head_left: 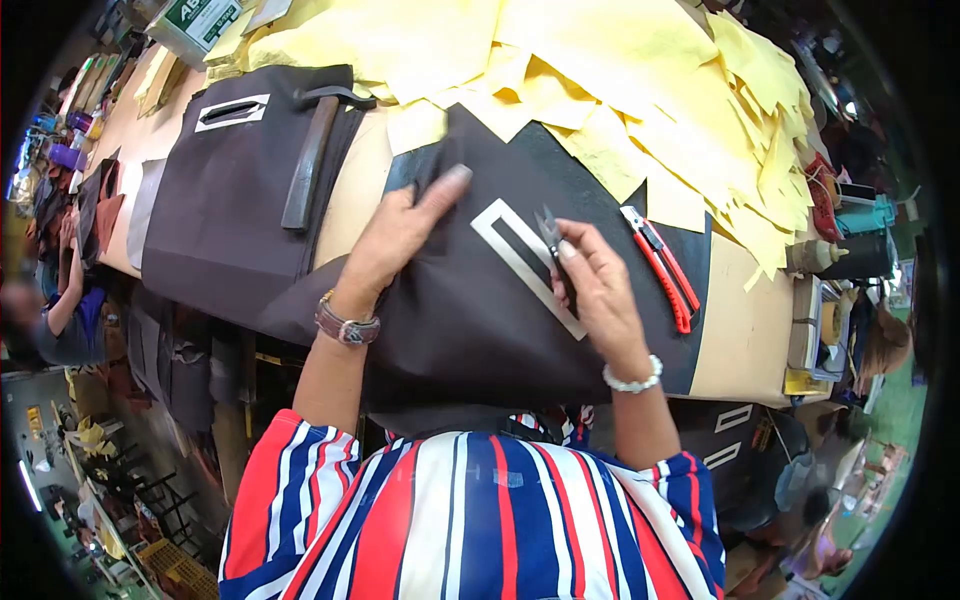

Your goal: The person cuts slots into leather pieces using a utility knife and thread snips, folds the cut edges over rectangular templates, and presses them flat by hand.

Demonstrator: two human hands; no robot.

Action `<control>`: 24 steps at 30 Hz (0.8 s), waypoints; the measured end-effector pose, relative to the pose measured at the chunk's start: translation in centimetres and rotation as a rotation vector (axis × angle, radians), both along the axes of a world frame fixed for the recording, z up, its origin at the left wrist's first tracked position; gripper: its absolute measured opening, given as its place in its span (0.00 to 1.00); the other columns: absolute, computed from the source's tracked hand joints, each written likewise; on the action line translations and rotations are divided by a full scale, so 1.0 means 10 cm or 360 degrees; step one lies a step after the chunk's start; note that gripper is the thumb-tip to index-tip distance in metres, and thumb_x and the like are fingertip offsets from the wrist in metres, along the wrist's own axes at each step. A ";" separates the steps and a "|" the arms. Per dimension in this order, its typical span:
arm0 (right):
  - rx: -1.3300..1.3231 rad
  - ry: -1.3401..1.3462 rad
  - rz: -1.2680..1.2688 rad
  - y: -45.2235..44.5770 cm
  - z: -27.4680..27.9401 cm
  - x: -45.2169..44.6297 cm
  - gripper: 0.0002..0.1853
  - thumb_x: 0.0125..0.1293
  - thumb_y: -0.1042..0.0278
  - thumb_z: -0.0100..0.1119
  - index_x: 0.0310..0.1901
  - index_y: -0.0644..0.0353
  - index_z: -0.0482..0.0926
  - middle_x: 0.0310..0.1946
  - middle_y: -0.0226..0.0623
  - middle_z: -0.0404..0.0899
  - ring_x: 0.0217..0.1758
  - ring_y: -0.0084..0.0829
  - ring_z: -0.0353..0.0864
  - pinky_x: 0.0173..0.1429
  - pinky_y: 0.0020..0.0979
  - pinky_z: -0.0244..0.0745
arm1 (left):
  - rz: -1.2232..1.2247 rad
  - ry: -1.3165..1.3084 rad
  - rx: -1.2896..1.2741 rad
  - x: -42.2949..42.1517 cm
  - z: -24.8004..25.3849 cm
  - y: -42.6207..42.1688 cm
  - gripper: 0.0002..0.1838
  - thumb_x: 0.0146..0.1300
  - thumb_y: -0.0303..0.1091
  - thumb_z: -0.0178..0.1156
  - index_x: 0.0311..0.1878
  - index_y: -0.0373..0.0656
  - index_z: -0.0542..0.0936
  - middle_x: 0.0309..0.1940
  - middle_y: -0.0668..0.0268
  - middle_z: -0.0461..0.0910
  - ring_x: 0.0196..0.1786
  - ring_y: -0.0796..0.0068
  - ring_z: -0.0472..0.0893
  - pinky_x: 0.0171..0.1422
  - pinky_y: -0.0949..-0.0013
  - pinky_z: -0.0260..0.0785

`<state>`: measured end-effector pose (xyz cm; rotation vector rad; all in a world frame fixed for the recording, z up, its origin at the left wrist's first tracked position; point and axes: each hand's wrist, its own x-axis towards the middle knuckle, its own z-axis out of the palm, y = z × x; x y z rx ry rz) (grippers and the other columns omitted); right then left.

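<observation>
A dark brown leather-like sheet lies bent in front of me, its upper corner raised. A pale, long rectangular frame is on its face, around a dark slot. My left hand grips the sheet at its left part, thumb on top and the other fingers mostly hidden by the material. My right hand is closed around small thread snips, the blades pointing up beside the pale frame. To the right of that hand, a red utility knife rests on a black mat.
Yellow sheets spread in a heap over the table's far side. On the left, a stack of dark sheets carries a metal bar. A tin stands at the far left; a bottle is at right. Another person is at left.
</observation>
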<state>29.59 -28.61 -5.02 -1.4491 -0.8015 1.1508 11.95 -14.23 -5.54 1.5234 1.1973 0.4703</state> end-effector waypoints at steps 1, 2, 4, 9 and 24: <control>-0.0065 0.0026 -0.0022 0.02 -0.05 -0.05 0.14 0.71 0.68 0.45 0.52 0.66 0.71 0.27 0.25 0.69 0.24 0.13 0.65 0.28 0.17 0.63 | -0.0068 0.0321 0.0088 0.02 0.06 -0.02 0.33 0.53 0.59 0.64 0.37 0.29 0.78 0.26 0.61 0.79 0.29 0.73 0.77 0.37 0.67 0.71; 0.0025 -0.0172 -0.0091 -0.02 -0.14 -0.10 0.15 0.72 0.65 0.45 0.53 0.66 0.70 0.25 0.23 0.66 0.22 0.11 0.62 0.25 0.16 0.60 | -0.0083 0.0379 0.0491 -0.01 -0.05 -0.07 0.39 0.42 0.61 0.70 0.37 0.25 0.78 0.29 0.52 0.81 0.32 0.65 0.82 0.38 0.64 0.72; 0.0068 0.0025 -0.0246 -0.08 -0.13 -0.18 0.15 0.72 0.63 0.45 0.52 0.65 0.70 0.24 0.23 0.65 0.21 0.11 0.60 0.24 0.15 0.58 | -0.0457 0.0583 0.0095 0.00 0.17 -0.05 0.32 0.50 0.52 0.68 0.38 0.24 0.77 0.29 0.54 0.79 0.36 0.70 0.78 0.40 0.67 0.70; 0.0032 0.0397 -0.0403 -0.24 -0.10 -0.43 0.17 0.74 0.59 0.40 0.54 0.63 0.67 0.23 0.24 0.63 0.19 0.11 0.59 0.21 0.15 0.55 | -0.0080 -0.0375 -0.0009 0.00 -0.07 -0.23 0.25 0.60 0.47 0.62 0.42 0.27 0.76 0.34 0.65 0.77 0.36 0.81 0.72 0.42 0.75 0.66; -0.0006 0.0477 -0.0198 -0.21 0.09 -0.25 0.17 0.72 0.61 0.46 0.55 0.62 0.67 0.23 0.27 0.70 0.17 0.09 0.55 0.20 0.13 0.51 | 0.0579 -0.0865 -0.0626 0.16 0.06 -0.50 0.31 0.50 0.31 0.72 0.46 0.22 0.64 0.41 0.51 0.76 0.40 0.71 0.80 0.43 0.74 0.75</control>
